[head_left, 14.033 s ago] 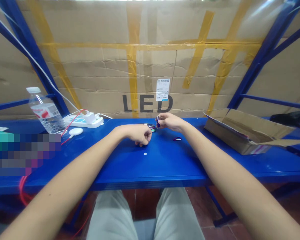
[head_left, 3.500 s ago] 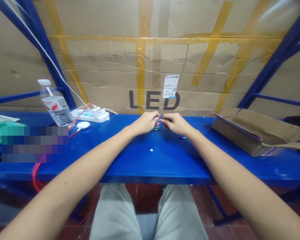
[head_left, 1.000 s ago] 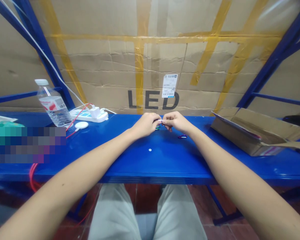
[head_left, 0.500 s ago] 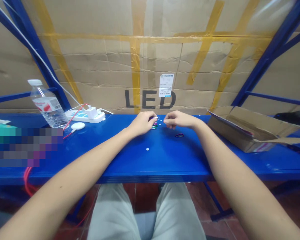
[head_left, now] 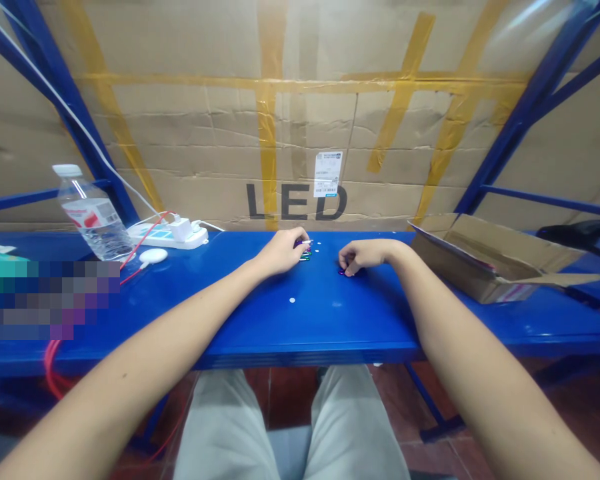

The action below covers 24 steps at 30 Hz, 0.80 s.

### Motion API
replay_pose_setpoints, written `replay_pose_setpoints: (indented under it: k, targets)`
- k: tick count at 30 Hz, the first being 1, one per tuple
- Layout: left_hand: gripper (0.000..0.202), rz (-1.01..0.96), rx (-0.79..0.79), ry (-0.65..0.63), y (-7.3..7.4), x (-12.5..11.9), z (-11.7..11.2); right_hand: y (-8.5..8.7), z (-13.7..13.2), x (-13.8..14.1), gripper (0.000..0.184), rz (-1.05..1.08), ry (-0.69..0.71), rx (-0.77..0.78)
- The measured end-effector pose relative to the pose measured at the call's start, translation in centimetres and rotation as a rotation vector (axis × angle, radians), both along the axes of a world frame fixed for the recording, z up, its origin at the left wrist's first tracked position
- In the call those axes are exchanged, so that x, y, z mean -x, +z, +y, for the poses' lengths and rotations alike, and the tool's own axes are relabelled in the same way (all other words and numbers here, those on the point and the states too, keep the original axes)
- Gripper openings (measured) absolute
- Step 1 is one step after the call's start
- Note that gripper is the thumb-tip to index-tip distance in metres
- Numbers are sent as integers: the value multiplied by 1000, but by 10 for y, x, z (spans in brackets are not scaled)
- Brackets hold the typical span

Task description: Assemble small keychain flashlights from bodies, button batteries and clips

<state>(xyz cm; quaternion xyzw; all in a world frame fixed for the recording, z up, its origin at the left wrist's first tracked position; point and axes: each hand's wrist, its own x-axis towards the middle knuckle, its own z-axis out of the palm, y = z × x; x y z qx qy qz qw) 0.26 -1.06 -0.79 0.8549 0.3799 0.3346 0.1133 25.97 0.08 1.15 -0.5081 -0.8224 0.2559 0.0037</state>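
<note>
- Purple clip (head_left: pixel 341 272) on the blue table (head_left: pixel 260 327), under the fingertips of the right hand (head_left: pixel 364 255) and partly hidden by them
- This hand has its fingers bent and pointing down at the clip; cannot tell whether they have gripped it or only touch it
- The left hand (head_left: pixel 284 251), farther left, curls its fingers over a purple and silver piece (head_left: pixel 305 243); cannot tell whether that is grasped or just covered
- Small coloured clips (head_left: pixel 305 256), green among them, lie just beside the left fingertips, partly covered
- Small white dots: two between the hands (head_left: pixel 319 243), one nearer the person (head_left: pixel 292 300)
- Open cardboard box (head_left: pixel 460 267) well to the right
- White power strip (head_left: pixel 195 237), round white pad (head_left: pixel 153 256) and plastic bottle (head_left: pixel 97 223) on the left
- Behind the table, taped cardboard (head_left: pixel 205 147) printed "LED", with a white label (head_left: pixel 327 173)
</note>
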Motion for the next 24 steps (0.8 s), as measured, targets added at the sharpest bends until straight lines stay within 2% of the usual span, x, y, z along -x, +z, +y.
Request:
replay_pose_setpoints:
  k: [2, 5, 7, 9, 11, 13, 16, 21, 24]
  targets:
    - [9, -18, 23, -6, -1, -1, -1, -1, -2, 5, 10, 32, -8, -36]
    - [7, -76, 66, -10, -3, -3, 1, -3, -5, 14, 13, 205, -46, 23]
    - [9, -131, 107, -11, -5, -4, 3, -6, -6, 22, 26, 472, -100, 42]
    - [13, -194, 162, -12, -5, -6, 5, -9, -6, 33, 33, 778, -160, -3]
    - [17, -252, 217, -7, -5, -8, 5, -12, -6, 44, 27, 1036, -225, -17]
    - [18, -287, 249, 1, -5, -10, 6, -16, -5, 53, 25, 1196, -274, -3]
    - [15, -294, 232, 10, -6, -11, 7, -21, -2, 60, 27, 1237, -290, -11]
    - [10, -183, 96, 110, -6, -4, 13, -29, 0, 61, 29, 1034, -289, -156]
    - [11, -49, 86, 146, 0, 5, 16, -35, -3, 67, 29, 958, -208, -115]
